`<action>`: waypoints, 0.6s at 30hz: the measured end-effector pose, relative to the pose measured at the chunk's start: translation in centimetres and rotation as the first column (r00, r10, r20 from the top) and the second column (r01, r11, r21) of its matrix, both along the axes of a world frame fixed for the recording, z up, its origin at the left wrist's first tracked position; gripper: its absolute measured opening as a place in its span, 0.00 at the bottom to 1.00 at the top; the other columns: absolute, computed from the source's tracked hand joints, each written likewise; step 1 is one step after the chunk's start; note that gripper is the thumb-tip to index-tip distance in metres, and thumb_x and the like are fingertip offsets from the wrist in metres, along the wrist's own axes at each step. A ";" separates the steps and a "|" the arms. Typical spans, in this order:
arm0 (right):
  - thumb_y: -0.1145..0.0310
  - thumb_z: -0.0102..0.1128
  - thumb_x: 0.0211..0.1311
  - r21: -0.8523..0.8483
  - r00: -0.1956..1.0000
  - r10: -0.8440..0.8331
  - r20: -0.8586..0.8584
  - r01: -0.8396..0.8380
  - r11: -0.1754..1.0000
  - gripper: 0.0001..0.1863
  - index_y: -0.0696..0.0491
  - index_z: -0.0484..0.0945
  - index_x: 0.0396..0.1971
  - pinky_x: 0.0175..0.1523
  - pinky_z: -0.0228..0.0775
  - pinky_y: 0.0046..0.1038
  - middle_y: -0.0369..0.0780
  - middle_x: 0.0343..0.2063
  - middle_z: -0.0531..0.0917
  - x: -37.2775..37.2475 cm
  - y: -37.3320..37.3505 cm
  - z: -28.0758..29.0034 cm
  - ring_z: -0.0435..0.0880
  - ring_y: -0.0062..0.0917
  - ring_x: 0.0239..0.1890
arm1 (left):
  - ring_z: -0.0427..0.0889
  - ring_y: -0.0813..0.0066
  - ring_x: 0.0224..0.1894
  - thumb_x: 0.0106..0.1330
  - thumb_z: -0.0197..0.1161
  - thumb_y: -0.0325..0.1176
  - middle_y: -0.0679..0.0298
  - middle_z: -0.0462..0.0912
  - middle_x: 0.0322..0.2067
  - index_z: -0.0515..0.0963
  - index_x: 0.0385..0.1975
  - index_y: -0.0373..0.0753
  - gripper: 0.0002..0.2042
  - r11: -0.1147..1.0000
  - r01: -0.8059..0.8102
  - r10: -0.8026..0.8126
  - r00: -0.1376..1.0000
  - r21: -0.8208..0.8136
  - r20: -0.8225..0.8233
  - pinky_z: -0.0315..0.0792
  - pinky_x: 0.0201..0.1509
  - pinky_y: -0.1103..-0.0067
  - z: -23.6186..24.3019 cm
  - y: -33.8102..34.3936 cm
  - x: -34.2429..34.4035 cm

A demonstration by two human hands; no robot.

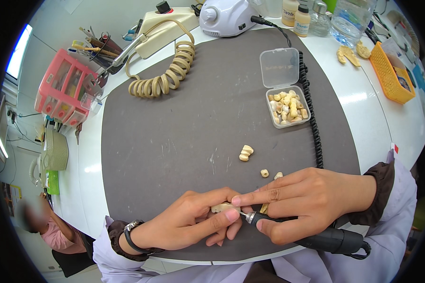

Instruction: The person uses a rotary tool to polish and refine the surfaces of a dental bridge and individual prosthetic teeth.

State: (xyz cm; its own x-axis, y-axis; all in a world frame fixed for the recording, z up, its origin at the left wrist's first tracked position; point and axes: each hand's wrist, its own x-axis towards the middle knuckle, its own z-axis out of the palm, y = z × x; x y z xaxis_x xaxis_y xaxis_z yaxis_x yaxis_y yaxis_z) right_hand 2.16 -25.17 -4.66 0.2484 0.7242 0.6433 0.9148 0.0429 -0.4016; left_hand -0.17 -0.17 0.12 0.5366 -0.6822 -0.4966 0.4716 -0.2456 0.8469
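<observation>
Rotary handpiece (328,239), black, slender, with a metal nose; held low over the near edge of a grey mat (189,132). Long axis slanting: tail with cable toward the person's right and nearer the body, nose to the left and slightly away, aimed at the workpiece. Right hand (311,200): closed on the handpiece, thumb by its nose, forefinger extended to the workpiece. Workpiece (223,207): pale, small, scallop-edged, long axis roughly left to right, above the mat's near part; pinched between thumb and fingers of the left hand (189,221). Contact between tool tip and workpiece: cannot be told. Loose on the mat beyond the hands: one ribbed cream piece (245,153), one small cream piece (264,173). Farther off, right: clear box (290,124), lid (279,61) raised, holding tooth-like pieces (288,106).
</observation>
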 end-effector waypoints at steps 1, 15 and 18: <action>0.69 0.60 0.59 -0.001 1.000 -0.001 -0.003 0.001 1.000 0.06 0.47 0.73 0.35 0.40 0.82 0.27 0.35 0.19 0.71 0.0 0.0 0.0 0.87 0.30 0.50 | 0.73 0.85 0.22 0.80 0.47 0.37 0.67 0.79 0.26 0.73 0.54 0.34 0.14 1.000 0.000 0.000 1.000 0.005 -0.003 0.68 0.27 0.85 0.0 0.0 0.0; 0.69 0.60 0.60 -0.009 1.000 0.001 0.001 -0.001 1.000 0.06 0.47 0.74 0.36 0.40 0.82 0.26 0.34 0.19 0.69 0.0 0.0 0.2 0.86 0.29 0.51 | 0.73 0.86 0.21 0.80 0.48 0.39 0.70 0.76 0.22 0.73 0.52 0.35 0.14 0.999 0.026 -0.028 0.998 0.042 0.053 0.69 0.25 0.85 -0.2 0.1 0.0; 0.69 0.60 0.60 -0.015 1.000 0.002 0.003 -0.002 1.000 0.05 0.47 0.74 0.35 0.40 0.82 0.26 0.34 0.19 0.69 0.0 0.0 0.2 0.86 0.29 0.51 | 0.74 0.86 0.21 0.80 0.48 0.39 0.70 0.76 0.22 0.73 0.52 0.35 0.14 0.999 0.025 -0.027 0.998 0.045 0.051 0.69 0.25 0.85 -0.1 0.1 0.0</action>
